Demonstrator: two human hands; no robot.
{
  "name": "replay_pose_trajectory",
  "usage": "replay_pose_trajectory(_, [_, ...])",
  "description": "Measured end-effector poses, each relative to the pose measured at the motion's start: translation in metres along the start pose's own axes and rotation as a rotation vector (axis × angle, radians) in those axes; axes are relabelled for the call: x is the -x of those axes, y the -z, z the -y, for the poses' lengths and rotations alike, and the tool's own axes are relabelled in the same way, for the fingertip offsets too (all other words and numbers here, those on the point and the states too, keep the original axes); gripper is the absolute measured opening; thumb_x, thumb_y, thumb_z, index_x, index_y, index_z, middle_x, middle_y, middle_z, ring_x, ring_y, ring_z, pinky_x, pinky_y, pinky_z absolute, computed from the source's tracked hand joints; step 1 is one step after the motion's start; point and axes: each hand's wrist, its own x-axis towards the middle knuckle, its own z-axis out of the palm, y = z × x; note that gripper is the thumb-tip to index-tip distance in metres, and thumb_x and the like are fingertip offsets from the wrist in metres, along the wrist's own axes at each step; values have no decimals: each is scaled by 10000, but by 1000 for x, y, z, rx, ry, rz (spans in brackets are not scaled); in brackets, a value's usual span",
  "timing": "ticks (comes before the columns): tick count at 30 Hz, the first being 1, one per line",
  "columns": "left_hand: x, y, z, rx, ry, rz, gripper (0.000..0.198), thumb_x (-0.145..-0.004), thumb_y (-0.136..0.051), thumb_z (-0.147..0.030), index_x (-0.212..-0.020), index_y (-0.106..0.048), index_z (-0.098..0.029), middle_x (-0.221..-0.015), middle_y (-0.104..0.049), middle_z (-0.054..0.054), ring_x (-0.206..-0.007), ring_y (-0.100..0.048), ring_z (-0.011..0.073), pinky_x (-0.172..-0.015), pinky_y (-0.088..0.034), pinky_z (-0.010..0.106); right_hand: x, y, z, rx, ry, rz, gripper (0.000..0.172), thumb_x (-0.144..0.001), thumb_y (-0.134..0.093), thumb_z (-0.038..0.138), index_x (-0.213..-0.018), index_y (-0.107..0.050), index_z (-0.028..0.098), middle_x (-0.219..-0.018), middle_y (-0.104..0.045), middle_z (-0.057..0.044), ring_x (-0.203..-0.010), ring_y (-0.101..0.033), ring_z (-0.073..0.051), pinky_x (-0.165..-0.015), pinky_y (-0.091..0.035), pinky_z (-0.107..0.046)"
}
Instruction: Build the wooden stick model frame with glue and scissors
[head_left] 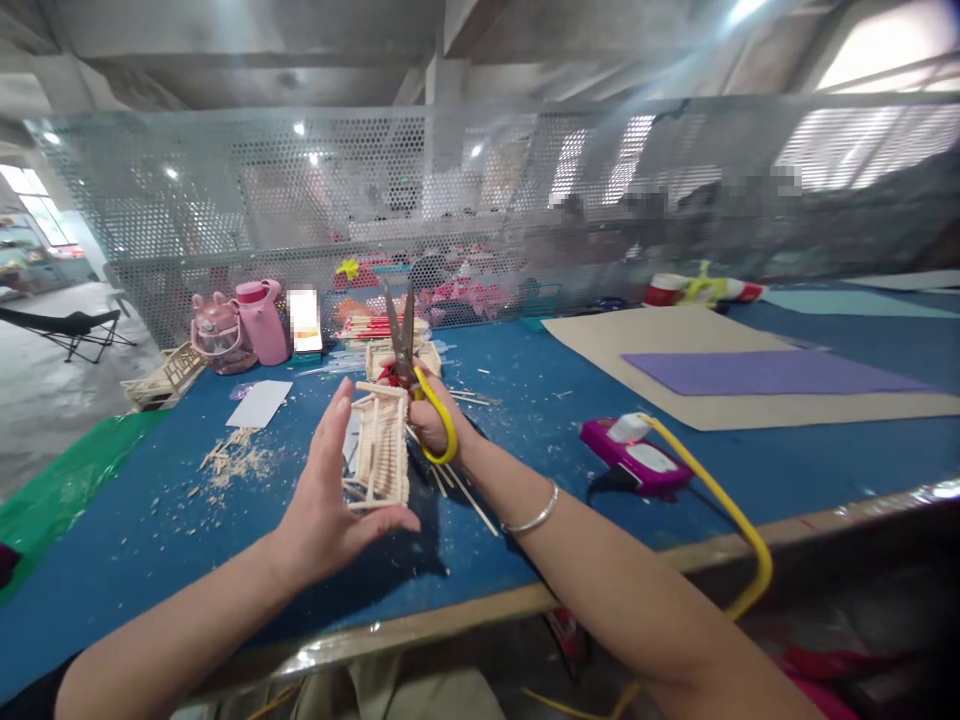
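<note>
My left hand [324, 500] holds a small model built of thin wooden sticks [381, 447], pinched between thumb and fingers above the blue table [525, 400]. My right hand [429, 415] grips scissors with yellow and red handles [409, 365]; their blades point up and stand slightly apart just behind the top of the model. A silver bangle sits on my right wrist.
Wood scraps and sawdust [236, 460] lie at left beside a white card [259, 403]. A purple glue gun [637, 455] with a yellow cable lies at right. Pink bottles [240, 325], another stick model [165, 378], cardboard and purple sheets [750, 372] stand further back before a perforated metal screen.
</note>
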Motion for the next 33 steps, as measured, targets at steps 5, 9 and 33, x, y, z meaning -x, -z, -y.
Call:
replay_pose_trajectory(5, [10,-3,26,78,14,75,1182,-530,-748,-511,-1418,-9,-265,-1477,-120,187,-1337,-191,358,-1062,-207,539,-1,4,1,-60,-3,12,491,-506,-681,122,-943,-497,249,-798,-557,49,-653,-534,-104,-527,-426,-208])
replay_pose_trajectory(9, [17,-6,35,-27,37,184,717,-745,-624,-312,-1359,-261,-243,-1329,-391,145,-1267,-345,278,-1036,-304,468,0,-1,-1,-68,-25,18,497,-519,-666,131,-965,-480,250,-789,-547,48,-646,-528,-102,-500,-414,-202])
replay_pose_trajectory(33, [16,-12,15,-110,294,-155,430,-735,-460,-95,-1158,-435,-172,-1167,-478,134,-1149,-437,249,-944,-393,436,14,-18,-21,226,10,-287,483,-516,-659,167,-933,-427,238,-781,-510,37,-656,-499,-111,-631,-437,-250])
